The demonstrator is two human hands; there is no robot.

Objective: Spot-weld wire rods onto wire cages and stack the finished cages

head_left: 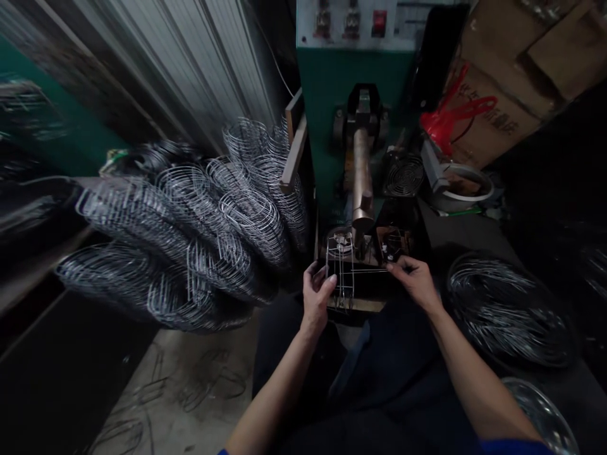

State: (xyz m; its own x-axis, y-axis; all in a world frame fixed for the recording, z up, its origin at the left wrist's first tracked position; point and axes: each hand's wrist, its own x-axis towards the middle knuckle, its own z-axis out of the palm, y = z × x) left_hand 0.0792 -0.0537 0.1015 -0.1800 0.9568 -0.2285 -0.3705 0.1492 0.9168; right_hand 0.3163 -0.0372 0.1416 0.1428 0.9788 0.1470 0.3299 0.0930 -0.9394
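My left hand point(317, 296) is closed on the left side of a small wire frame point(351, 253), which has long side wires and crosspieces. My right hand point(417, 281) pinches the end of a thin straight wire point(370, 271) that runs leftward to the frame. Whether that wire touches the frame I cannot tell. Just above both hands, the thick metal arm point(362, 183) of a green machine point(327, 82) points down toward me, its tip close to the top of the frame.
Stacks of bent wire loops point(256, 221) fill the left side. At the right lie a bundle of wire pieces point(507, 309) and a round bowl point(465, 186). A red-handled tool point(441, 126) hangs before a cardboard box point(502, 95). Loose wire shapes lie on the floor point(213, 360).
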